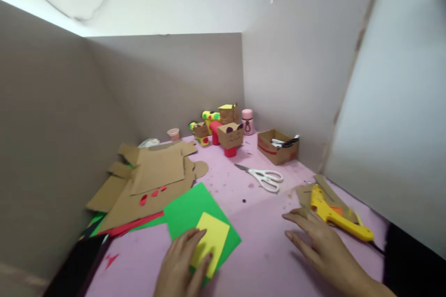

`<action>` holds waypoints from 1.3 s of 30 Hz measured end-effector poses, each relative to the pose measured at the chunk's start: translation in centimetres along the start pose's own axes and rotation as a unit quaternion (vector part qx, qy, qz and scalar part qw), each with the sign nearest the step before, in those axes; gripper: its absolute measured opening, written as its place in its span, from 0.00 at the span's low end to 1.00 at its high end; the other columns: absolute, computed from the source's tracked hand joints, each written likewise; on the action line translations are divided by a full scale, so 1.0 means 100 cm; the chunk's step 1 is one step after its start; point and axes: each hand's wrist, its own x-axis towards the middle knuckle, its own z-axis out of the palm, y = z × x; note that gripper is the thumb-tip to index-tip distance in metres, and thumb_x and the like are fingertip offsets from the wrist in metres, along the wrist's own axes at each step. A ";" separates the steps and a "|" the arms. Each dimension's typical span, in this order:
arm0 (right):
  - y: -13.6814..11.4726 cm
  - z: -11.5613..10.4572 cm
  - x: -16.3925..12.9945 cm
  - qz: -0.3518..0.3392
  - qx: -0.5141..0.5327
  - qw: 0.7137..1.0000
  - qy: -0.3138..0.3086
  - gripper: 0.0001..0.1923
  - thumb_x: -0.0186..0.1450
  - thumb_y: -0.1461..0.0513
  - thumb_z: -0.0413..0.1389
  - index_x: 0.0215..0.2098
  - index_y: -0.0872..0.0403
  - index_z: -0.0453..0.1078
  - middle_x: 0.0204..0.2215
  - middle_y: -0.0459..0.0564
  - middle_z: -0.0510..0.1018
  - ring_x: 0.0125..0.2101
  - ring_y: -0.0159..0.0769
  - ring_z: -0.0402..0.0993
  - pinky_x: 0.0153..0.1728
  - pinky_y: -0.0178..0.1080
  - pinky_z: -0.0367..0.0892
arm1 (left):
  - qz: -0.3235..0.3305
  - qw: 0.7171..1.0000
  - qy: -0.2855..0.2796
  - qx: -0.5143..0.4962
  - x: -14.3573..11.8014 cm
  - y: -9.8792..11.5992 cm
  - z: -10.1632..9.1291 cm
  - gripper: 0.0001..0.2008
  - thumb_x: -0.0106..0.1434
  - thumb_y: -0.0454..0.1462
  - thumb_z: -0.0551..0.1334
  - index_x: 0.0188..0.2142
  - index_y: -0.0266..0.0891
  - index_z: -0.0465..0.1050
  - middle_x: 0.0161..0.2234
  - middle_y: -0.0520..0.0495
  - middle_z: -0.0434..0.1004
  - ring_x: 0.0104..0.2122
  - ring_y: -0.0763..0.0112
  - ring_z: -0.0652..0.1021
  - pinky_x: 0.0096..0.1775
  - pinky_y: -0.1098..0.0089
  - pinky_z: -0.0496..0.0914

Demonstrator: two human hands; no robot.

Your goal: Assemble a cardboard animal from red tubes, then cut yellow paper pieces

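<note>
My left hand (184,260) rests on a small yellow paper piece (216,236), thumb and fingers apart. Under the yellow piece lies a larger green sheet (188,206) on the pink tabletop. Over the table to the right, my right hand (318,246) has its fingers apart and holds nothing. Just beyond it, a yellow hot glue gun (343,220) lies on scraps of cardboard (322,185). White-handled scissors (263,177) lie with their blades pointing left, between the hands and the figures at the back.
Cardboard sheets (160,171) with small red pieces are stacked at left, beside a dark flat object (80,264). Cardboard-headed animal figures (230,137) stand at the back near a pink bottle (247,123). An open cardboard box (275,153) holds pens. Grey partitions (167,74) enclose the table.
</note>
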 end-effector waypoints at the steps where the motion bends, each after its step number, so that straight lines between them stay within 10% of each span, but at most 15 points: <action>1: -0.016 0.004 0.012 -0.027 0.034 0.999 -0.032 0.16 0.67 0.59 0.46 0.49 0.55 0.69 0.44 0.57 0.74 0.46 0.45 0.69 0.47 0.49 0.64 | -0.019 0.999 -0.019 0.026 -0.002 0.003 -0.001 0.23 0.58 0.45 0.61 0.51 0.42 0.68 0.48 0.40 0.75 0.46 0.58 0.76 0.43 0.61 0.73; 6: -0.071 0.047 0.061 -0.064 0.135 0.985 -0.083 0.13 0.65 0.62 0.49 0.45 0.56 0.71 0.40 0.54 0.76 0.43 0.44 0.69 0.45 0.45 0.63 | -0.066 0.995 -0.064 0.041 -0.015 0.018 0.018 0.21 0.61 0.40 0.57 0.52 0.36 0.67 0.50 0.34 0.73 0.49 0.56 0.73 0.48 0.55 0.69; 13: -0.075 0.093 0.052 -0.046 0.159 0.982 -0.090 0.07 0.61 0.64 0.53 0.38 0.57 0.69 0.36 0.55 0.73 0.39 0.45 0.68 0.41 0.44 0.63 | -0.185 0.983 0.005 0.007 -0.021 0.025 0.034 0.36 0.50 0.40 0.66 0.58 0.33 0.60 0.52 0.32 0.68 0.51 0.48 0.68 0.50 0.49 0.64; 24: -0.069 0.093 0.054 -0.018 0.294 0.950 -0.100 0.10 0.54 0.61 0.57 0.36 0.54 0.66 0.36 0.51 0.70 0.39 0.43 0.66 0.42 0.43 0.60 | -0.246 0.921 -0.055 -0.299 -0.007 0.030 0.009 0.19 0.61 0.34 0.55 0.53 0.36 0.66 0.36 0.45 0.76 0.36 0.66 0.76 0.39 0.66 0.70; 32: -0.064 0.086 0.058 0.038 0.474 0.858 -0.195 0.21 0.60 0.47 0.53 0.26 0.56 0.67 0.19 0.42 0.66 0.21 0.30 0.60 0.24 0.34 0.53 | -0.248 0.904 -0.046 -0.346 -0.006 0.033 0.014 0.19 0.66 0.46 0.50 0.40 0.37 0.74 0.23 0.50 0.73 0.22 0.70 0.72 0.23 0.74 0.64; 39: -0.069 0.084 0.060 0.101 0.562 0.793 -0.213 0.25 0.55 0.42 0.57 0.29 0.56 0.68 0.18 0.42 0.69 0.18 0.27 0.61 0.21 0.31 0.50 | -0.330 0.808 -0.004 -0.487 -0.001 0.036 0.019 0.24 0.61 0.54 0.53 0.38 0.35 0.72 0.21 0.54 0.67 0.18 0.75 0.67 0.20 0.75 0.64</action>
